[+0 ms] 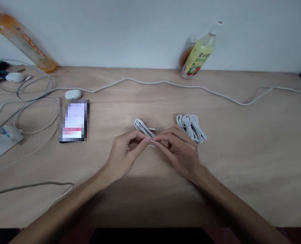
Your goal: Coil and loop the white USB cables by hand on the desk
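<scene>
A small looped bundle of white cable [142, 126] lies at the middle of the desk, its plug end pointing right. At its near end my left hand [126, 150] is closed, thumb and forefinger pinched together. My right hand [179, 149] meets it from the right, also in a pinch. A thin white tie [152, 141] shows between the fingertips of both hands; its full shape is hidden. Just beyond my right hand lies a thicker tied bundle of white cable [191, 127].
A phone [74, 120] and a white earbud case [73, 94] are at left, among loose cables. One long white cable [165, 82] crosses the desk. An orange bottle [25, 44] and a yellow bottle [199, 54] stand by the wall. A small white loop [162, 98] lies mid-desk.
</scene>
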`<state>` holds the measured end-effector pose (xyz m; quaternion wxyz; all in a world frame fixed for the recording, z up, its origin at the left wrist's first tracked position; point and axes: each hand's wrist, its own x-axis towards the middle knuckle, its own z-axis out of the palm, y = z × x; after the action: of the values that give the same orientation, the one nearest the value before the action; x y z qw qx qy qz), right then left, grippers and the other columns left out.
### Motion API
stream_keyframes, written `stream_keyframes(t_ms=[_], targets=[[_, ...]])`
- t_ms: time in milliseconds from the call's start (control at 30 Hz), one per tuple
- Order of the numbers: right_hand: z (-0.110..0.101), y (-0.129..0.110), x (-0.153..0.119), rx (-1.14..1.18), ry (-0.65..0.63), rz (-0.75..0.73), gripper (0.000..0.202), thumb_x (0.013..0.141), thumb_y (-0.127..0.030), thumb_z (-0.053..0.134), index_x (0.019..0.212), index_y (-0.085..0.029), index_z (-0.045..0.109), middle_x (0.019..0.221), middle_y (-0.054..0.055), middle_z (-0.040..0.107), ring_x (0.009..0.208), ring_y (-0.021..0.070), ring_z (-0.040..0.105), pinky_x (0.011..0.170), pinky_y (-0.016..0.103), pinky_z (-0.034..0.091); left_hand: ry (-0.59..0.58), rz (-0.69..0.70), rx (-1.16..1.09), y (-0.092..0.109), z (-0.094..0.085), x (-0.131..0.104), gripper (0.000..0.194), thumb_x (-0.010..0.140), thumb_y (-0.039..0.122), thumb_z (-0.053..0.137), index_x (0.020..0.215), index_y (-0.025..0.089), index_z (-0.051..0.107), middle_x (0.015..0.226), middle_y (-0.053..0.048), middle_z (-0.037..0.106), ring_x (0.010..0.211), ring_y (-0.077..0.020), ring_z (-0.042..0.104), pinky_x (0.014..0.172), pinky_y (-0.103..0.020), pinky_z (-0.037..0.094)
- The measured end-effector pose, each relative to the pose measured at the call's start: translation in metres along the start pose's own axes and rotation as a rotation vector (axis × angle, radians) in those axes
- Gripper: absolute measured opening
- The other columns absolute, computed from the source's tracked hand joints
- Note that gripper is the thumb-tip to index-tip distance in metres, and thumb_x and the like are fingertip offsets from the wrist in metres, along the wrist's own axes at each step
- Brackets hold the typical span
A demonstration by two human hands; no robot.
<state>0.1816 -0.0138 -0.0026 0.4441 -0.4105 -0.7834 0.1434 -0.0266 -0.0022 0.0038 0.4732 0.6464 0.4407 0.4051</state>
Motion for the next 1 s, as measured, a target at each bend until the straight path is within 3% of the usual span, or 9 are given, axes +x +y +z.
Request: stream_keyframes(t_ms=[300, 733, 833, 1000], targets=[[-0.0005, -0.0013, 0.0002, -0.017, 0.025, -0.021, 0.017, 0.103, -0.011, 0.074, 0.106, -0.027, 0.079, 0.095, 0.004, 0.082, 0.080, 0.0213, 0.072, 0.074, 0.038, 0.057, 0.007, -0.013, -0.009, 0.0006, 0.0007, 0.0000, 0.017, 0.100, 0.029, 0.075, 0.087, 0.020, 0.080, 0.083, -0.003, 0.080, 0.077, -0.0166, 0.071, 0.072, -0.028, 0.056], [0.0035, -0.0001, -0.0032, -0.032, 0.111, -0.103, 0.019, 0.101, -0.005, 0.073, 0.102, -0.024, 0.075, 0.090, 0.003, 0.083, 0.077, 0.0192, 0.072, 0.072, 0.037, 0.055, -0.031, -0.153, -0.166, 0.0069, 0.0020, 0.0011, 0.022, 0.098, 0.031, 0.076, 0.081, 0.017, 0.077, 0.077, -0.002, 0.074, 0.076, -0.0149, 0.067, 0.074, -0.026, 0.055], [0.0038, -0.0009, -0.0030, -0.011, 0.091, -0.033, 0.016, 0.101, -0.009, 0.075, 0.103, -0.025, 0.076, 0.090, 0.002, 0.083, 0.071, 0.0176, 0.068, 0.070, 0.036, 0.055, 0.007, -0.156, -0.170, 0.0067, 0.0027, 0.0015, 0.021, 0.096, 0.031, 0.077, 0.081, 0.017, 0.078, 0.078, -0.002, 0.075, 0.076, -0.0155, 0.068, 0.074, -0.026, 0.055], [0.0024, -0.0064, -0.0042, 0.113, 0.054, 0.243, 0.008, 0.103, -0.019, 0.071, 0.104, -0.024, 0.077, 0.087, 0.000, 0.076, 0.061, 0.0131, 0.059, 0.054, 0.028, 0.048, 0.081, -0.158, -0.169, 0.0068, 0.0038, 0.0028, 0.018, 0.093, 0.031, 0.079, 0.082, 0.018, 0.081, 0.080, -0.003, 0.077, 0.077, -0.0159, 0.067, 0.073, -0.026, 0.054]])
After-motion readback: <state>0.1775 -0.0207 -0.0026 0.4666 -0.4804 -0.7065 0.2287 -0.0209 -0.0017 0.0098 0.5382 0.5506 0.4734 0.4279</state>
